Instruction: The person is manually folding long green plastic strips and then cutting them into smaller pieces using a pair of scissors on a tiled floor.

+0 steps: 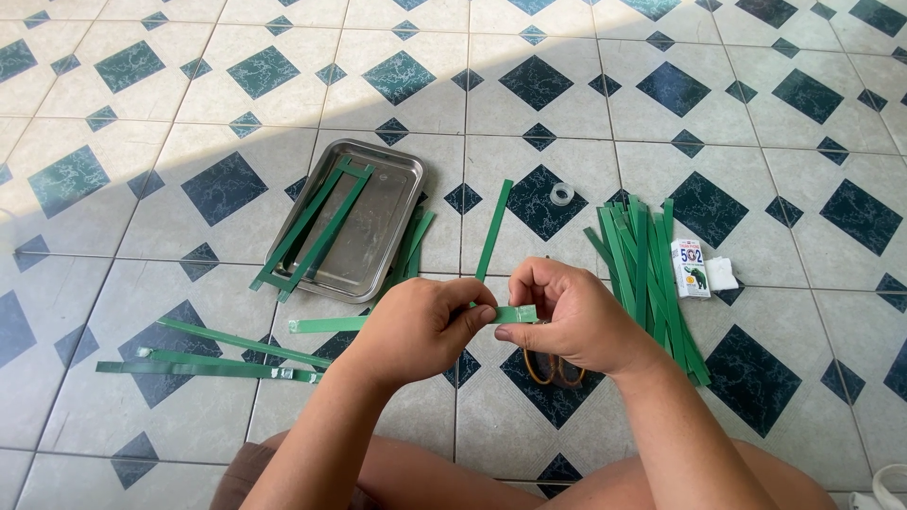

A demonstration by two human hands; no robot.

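A single head-worn camera looks steeply down and forward from above a seated person's lap onto a tiled floor (661, 57). The left hand (416, 326) and right hand (572, 316) sit close to the lens in the lower centre, forearms entering from the bottom edge. The metal tray (378, 236) lies just beyond, while floor tiles recede toward the top edge. No second view overlaps it.

Tray: a steel tray (378, 203) lies up and to the left of your grip, a green strip frame (316, 227) resting across it.
Bundle: green strips (647, 274) piled just to your right.
Tape: a clear roll (562, 194) above your grip.
Box: a small white carton (690, 267) beyond the pile.
Scissors: yellow handles (553, 370) directly below your grip.
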